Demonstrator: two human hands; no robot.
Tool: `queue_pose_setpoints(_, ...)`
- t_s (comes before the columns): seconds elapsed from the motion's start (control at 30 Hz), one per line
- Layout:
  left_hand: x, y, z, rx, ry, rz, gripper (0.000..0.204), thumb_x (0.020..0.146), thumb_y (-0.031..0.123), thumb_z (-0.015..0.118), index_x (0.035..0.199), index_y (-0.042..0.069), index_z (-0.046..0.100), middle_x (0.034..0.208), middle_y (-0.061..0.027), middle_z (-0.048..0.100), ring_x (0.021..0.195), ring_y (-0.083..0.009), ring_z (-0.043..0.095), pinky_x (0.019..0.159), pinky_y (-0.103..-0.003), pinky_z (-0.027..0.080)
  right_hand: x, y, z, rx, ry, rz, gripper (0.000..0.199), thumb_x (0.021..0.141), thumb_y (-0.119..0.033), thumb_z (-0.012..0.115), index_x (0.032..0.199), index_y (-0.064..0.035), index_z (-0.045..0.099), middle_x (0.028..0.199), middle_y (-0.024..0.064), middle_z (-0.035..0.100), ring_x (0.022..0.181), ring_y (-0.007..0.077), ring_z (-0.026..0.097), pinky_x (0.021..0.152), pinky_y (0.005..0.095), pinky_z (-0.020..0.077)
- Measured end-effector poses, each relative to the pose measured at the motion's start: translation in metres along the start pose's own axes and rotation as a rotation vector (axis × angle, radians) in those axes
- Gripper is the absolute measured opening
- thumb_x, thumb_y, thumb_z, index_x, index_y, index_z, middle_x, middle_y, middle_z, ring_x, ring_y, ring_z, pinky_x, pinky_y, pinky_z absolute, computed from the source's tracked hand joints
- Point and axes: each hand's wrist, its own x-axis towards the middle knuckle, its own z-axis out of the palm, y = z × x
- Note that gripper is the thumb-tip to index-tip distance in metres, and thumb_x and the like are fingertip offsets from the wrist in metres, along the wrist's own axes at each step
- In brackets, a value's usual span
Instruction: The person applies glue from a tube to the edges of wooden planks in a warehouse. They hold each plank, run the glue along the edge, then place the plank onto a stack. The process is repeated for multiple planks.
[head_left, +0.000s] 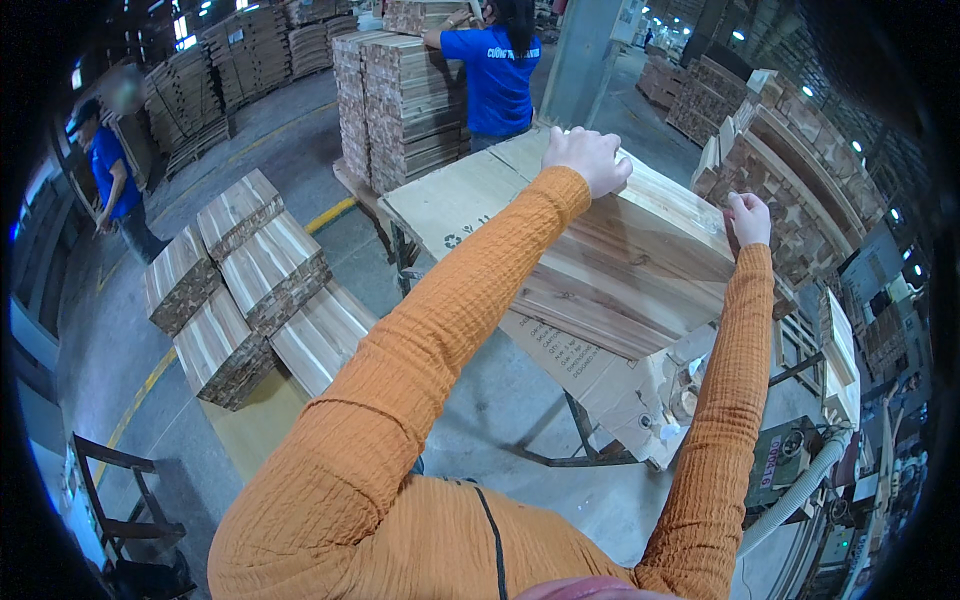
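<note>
One cardboard-covered tabletop (425, 205) is carrying one pile of wooden boards (630, 285), long axis running far left to near right, lying mostly bodyward of the fingers. Five bundles (277, 268) are resting leftward. Two hands are showing bent fingers: left hand (588, 162) at the far end, right hand (750, 220) by the right end; opening and grip are staying unclear.

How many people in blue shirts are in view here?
2: one person at the top centre, beside a tall wood stack; another person near the left edge. Others could be hidden behind the stacks.
</note>
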Motion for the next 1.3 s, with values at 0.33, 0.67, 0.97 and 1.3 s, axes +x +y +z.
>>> queue_pose_setpoints(0.33,0.001,0.002,0.002,-0.011,0.019,0.012,0.037,0.082,0.041,0.045,0.093,0.012,0.067,0.091,-0.0091,0.068,0.091,-0.0254,0.062,0.081,-0.041,0.037,-0.002,0.003,-0.002,0.083,0.006,0.060,0.030,0.083,-0.031,0.063,0.082,-0.0007,0.064,0.071,0.0077,0.064,0.067,0.0146,0.060,0.066,0.0299,0.0469)
queue_pose_setpoints(0.67,0.003,-0.001,0.004,-0.029,0.018,0.006,0.038,0.081,0.041,0.047,0.096,0.013,0.067,0.091,-0.0095,0.068,0.088,-0.0263,0.062,0.081,-0.040,0.037,0.001,0.002,-0.001,-0.013,0.005,0.016,0.032,0.082,-0.034,0.063,0.087,-0.0016,0.066,0.076,0.0095,0.067,0.072,0.0178,0.064,0.069,0.0309,0.0486)
queue_pose_setpoints(0.97,0.003,0.001,0.001,-0.008,-0.007,-0.018,0.040,0.082,0.044,0.047,0.101,0.015,0.068,0.093,-0.0093,0.069,0.091,-0.0260,0.063,0.081,-0.039,0.038,-0.008,-0.012,-0.001,0.029,-0.018,0.057,0.030,0.083,-0.031,0.064,0.085,-0.0014,0.065,0.076,0.0081,0.067,0.071,0.0159,0.066,0.067,0.0297,0.0495)
queue_pose_setpoints(1.3,0.001,0.005,-0.003,0.012,-0.035,-0.015,0.041,0.083,0.044,0.046,0.107,0.016,0.067,0.096,-0.0094,0.069,0.092,-0.0256,0.063,0.081,-0.039,0.038,-0.011,-0.016,-0.005,-0.034,-0.009,0.036,0.029,0.084,-0.032,0.061,0.086,-0.0026,0.065,0.076,0.0084,0.069,0.073,0.0169,0.067,0.070,0.0307,0.0500)
